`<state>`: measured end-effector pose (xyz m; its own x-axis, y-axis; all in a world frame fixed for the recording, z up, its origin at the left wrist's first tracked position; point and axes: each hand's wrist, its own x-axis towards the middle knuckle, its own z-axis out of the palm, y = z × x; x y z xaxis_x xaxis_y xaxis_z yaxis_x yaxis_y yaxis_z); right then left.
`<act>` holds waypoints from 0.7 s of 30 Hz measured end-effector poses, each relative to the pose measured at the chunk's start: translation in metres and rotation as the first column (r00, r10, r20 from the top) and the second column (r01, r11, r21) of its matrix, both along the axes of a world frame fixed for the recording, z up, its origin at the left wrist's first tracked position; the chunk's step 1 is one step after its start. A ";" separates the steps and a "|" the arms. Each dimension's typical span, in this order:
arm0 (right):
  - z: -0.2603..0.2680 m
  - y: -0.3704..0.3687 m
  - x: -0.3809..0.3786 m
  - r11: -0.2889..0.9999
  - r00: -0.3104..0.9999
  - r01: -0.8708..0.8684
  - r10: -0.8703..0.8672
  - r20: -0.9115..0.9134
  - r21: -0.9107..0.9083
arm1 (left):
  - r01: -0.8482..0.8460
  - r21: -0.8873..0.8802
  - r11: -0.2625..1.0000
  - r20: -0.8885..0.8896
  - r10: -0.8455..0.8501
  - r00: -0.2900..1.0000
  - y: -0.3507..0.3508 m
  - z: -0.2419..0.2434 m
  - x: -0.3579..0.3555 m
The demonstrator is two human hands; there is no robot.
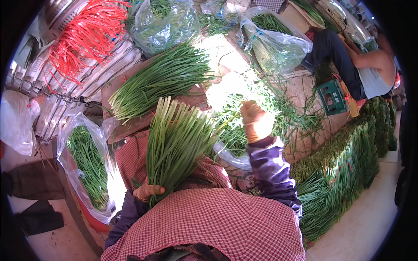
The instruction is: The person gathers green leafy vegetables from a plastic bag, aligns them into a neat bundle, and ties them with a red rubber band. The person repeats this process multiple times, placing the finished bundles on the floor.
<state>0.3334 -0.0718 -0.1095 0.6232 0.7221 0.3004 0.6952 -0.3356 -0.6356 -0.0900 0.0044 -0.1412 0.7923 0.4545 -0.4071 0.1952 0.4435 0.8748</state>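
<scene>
My left hand [147, 191] grips a loose bunch of long green chives [178, 143] low against my checked apron [209, 222]. Its pale cut ends fan out away from me. My right hand [257, 122] is stretched forward over a bright, sunlit heap of loose leaf scraps [233, 138]. A thin yellowish strand lies just left of its fingers; glare and blur hide whether the hand holds it. Beyond the held bunch, a larger pile of chives [163, 78] rests on a low wooden board [122, 130].
Red plastic ties [89, 39] hang over stacked white crates [94, 76] at the upper left. Plastic bags of greens stand at left [88, 163] and ahead [276, 42]. Tied chive bundles [339, 169] line the right side. Another person [375, 71] sits beyond a green crate [333, 97].
</scene>
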 end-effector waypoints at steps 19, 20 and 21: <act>-0.007 0.056 -0.039 0.636 0.392 -0.756 0.629 -0.671 0.155 | 0.014 -0.035 0.999 0.107 -0.011 0.994 -0.001 0.019 0.025; -0.013 0.055 -0.043 0.699 0.286 -0.660 0.573 -0.768 0.275 | 0.038 -0.027 0.999 0.152 -0.033 0.988 0.002 0.013 0.024; -0.021 0.055 -0.048 0.752 0.236 -0.576 0.527 -0.817 0.319 | 0.056 -0.018 0.998 0.194 -0.052 0.980 0.003 0.007 0.022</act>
